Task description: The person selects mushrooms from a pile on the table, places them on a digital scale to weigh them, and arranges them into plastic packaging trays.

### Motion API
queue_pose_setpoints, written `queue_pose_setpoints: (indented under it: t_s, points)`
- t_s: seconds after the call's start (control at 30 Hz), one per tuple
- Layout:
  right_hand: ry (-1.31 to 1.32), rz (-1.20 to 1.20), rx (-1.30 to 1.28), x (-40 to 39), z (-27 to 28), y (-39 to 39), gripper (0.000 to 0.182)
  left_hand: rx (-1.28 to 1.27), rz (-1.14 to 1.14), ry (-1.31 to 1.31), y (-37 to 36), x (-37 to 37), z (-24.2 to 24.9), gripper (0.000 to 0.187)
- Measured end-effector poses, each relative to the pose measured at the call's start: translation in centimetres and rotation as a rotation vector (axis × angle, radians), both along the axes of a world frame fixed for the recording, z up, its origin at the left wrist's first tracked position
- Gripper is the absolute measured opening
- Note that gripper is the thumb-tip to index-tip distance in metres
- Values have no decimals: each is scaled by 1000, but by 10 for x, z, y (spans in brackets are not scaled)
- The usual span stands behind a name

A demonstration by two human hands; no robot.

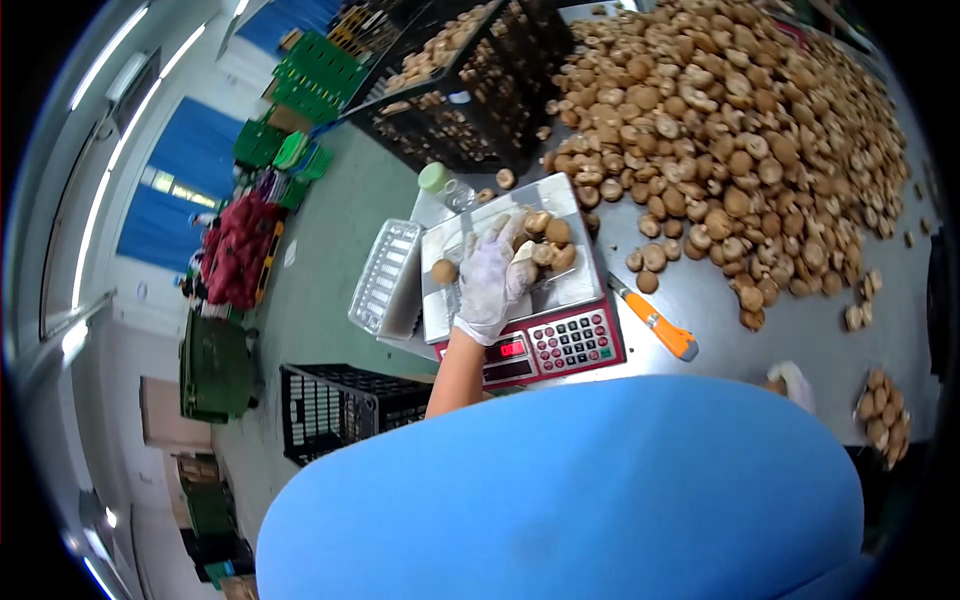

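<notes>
My left hand (487,285), in a thin whitish glove, reaches over the scale (585,290) with its fingers stretched out. Several brown mushrooms (557,232) sit in a clear plastic tray on the scale's metal plate, touching or close to its fingers. One more mushroom (444,271) rests at the plate's left side. The scale has a red front with a keypad and a lit red display. Most of my right hand (797,386), also gloved in white, is hidden behind the blue clothing; something brown shows beside it, and its grip cannot be made out.
A large mushroom heap (720,130) covers the metal table's far right. An orange-handled knife (655,318) lies beside the scale. Clear plastic trays (388,275) and a green-lidded jar (435,180) stand left. A black crate (470,110) holds mushrooms; another crate (340,405) sits below. A mushroom pack (884,415) lies right.
</notes>
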State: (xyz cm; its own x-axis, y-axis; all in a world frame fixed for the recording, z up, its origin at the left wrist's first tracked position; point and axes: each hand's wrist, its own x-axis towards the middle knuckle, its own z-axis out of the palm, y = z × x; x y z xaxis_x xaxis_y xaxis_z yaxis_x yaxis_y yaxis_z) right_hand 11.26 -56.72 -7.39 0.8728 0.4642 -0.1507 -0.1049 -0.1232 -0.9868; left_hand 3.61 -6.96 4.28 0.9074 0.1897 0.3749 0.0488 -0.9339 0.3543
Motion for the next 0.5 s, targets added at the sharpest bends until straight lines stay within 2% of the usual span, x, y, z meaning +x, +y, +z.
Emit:
queue_pose_setpoints:
  t_s: [0.07, 0.1, 0.17, 0.2, 0.23, 0.3, 0.33, 0.4, 0.5]
  points:
    - [149, -56, -106, -9, 11, -31, 23, -113, -32, -60, 6, -5, -1, 52]
    - [305, -88, -14, -15, 14, -45, 22, -118, -16, -65, 6, -10, 0, 52]
    - [93, 6, -281, -26, 3, -79, 19, -212, 45, -125, 3, -17, 8, 49]
    - [15, 122, -369, -30, 12, -86, 19, -159, 27, -189, 9, -19, 4, 47]
    - [-129, 167, -444, -33, -6, -106, 16, -160, 35, -191, 10, -24, 6, 47]
    - [186, 139, -481, -40, -3, -117, 13, -266, 95, -160, 9, -34, 13, 47]
    - [335, 136, -529, -43, -15, -128, 12, -173, 43, -230, 10, -36, 17, 46]
    - [556, 138, -634, -47, -34, -146, 10, -184, 65, -232, 13, -43, 18, 46]
    - [414, 242, -673, -48, -21, -121, 10, -106, 94, -253, 23, -51, 12, 46]
